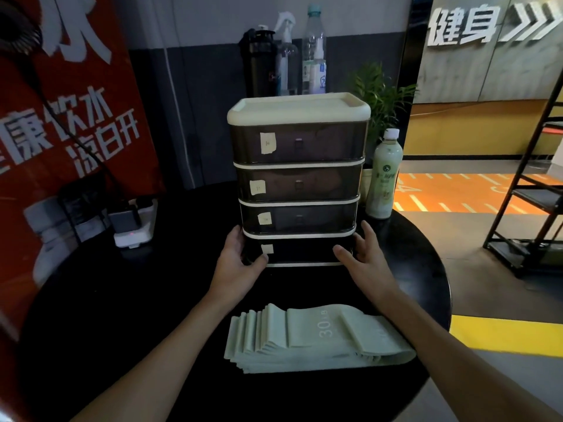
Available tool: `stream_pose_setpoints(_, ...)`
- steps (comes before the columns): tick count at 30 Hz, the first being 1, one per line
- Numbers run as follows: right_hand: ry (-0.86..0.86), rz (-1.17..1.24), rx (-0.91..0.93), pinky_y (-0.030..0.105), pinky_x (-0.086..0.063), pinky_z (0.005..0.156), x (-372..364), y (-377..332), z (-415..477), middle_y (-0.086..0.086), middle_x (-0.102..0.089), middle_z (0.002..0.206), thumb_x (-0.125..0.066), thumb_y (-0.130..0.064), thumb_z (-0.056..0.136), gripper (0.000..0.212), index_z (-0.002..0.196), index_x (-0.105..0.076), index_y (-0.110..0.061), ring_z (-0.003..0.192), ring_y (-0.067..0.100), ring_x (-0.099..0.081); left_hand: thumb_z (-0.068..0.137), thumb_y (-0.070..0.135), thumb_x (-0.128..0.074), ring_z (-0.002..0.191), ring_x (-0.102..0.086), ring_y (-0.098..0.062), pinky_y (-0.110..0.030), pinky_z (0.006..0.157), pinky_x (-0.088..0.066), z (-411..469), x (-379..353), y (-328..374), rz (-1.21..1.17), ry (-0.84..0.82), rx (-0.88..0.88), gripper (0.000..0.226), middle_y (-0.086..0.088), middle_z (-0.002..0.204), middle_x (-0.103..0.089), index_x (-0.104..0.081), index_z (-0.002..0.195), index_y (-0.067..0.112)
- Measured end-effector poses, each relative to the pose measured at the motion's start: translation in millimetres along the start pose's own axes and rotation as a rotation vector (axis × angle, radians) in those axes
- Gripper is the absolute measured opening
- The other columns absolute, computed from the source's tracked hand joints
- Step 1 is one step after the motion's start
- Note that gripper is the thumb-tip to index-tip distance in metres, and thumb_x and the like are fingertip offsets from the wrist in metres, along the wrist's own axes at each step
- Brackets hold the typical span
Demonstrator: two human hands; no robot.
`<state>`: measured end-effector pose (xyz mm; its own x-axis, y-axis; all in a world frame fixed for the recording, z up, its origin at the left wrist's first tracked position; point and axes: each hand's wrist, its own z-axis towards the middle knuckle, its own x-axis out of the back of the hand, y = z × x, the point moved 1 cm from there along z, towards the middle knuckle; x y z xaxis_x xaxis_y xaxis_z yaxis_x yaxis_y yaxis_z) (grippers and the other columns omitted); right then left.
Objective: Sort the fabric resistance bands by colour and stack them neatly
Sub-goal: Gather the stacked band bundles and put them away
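Head view. My left hand (240,263) grips the left front corner of the bottom drawer (304,251) of a four-tier drawer unit (298,166): thumb laid on the drawer front just under a small paper label, the other fingers wrapped round the side. My right hand (362,260) grips the right front corner in the same manner, thumb on the front, fingers up along the side wall. Both sets of fingers are clamped on that drawer, one at each end, with the dark drawer face between them.

The fabric resistance bands (316,339), all pale green, lie in one flat stack on the black round table (152,300), on my side of the fingers, between my two forearms and apart from both hands. The stack's left edges are fanned in steps; the top band reads "30 LB".

Beyond my right fingers, beside the unit, stands a pale green bottle (384,175). Out past my left fingers sits a white power strip (134,226) with a plug in it. Whether the drawer is pulled out at all, I cannot tell
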<state>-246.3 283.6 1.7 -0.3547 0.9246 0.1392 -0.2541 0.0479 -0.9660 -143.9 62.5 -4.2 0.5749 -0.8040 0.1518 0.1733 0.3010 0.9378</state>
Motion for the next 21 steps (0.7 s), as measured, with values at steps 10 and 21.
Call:
stream_pose_setpoints(10,-0.102,-0.004,-0.056,0.043,-0.031,0.116,5.3,-13.6,-1.7,-0.002,-0.039,0.152,-0.067,-0.026,0.089,0.093,0.155,-0.002,-0.033,0.136,0.007,-0.039,0.09,0.002,-0.067,0.13,-0.049,0.0,-0.024,0.112,-0.036,-4.0,12.2,3.8,0.066,-0.103,0.001,0.082,0.012,0.143,-0.054,-0.022,0.156,0.019)
stream_pose_setpoints(21,-0.1,-0.042,-0.085,0.031,-0.044,0.099,16.6,-38.5,-21.7,0.006,-0.052,0.137,-0.058,-0.027,0.096,0.08,0.155,-0.004,-0.026,0.116,0.015,-0.057,0.09,0.004,-0.068,0.112,-0.051,0.011,-0.023,0.106,-0.039,-14.7,19.6,15.0,0.097,-0.1,0.024,0.078,0.024,0.118,-0.052,-0.025,0.152,0.022)
